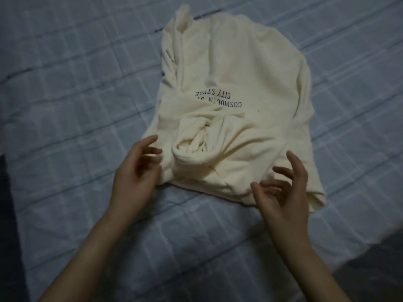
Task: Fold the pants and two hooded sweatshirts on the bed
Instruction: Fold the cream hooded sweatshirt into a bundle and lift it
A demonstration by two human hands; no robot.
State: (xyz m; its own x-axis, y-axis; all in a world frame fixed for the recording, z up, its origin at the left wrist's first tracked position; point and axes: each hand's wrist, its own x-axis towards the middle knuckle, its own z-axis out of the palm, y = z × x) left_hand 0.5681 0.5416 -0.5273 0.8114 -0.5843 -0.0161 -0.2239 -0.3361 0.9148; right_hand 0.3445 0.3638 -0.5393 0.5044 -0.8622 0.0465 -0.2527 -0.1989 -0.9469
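Observation:
A cream hooded sweatshirt [235, 68] lies on the bed, sleeves folded in, with black upside-down lettering across its middle. Its hood [196, 149] is bunched at the near end, the drawstrings showing in the opening. My left hand [137, 171] hovers at the sweatshirt's near left edge, fingers spread and holding nothing. My right hand [285, 192] is over the near right corner, fingers apart and curled, with nothing gripped. The pants and the other sweatshirt are not in view.
The bed [76, 94] is covered by a blue-grey checked sheet, creased in places. A dark strip [11, 225] runs along the left edge, and a dark area [375, 264] sits at the lower right corner.

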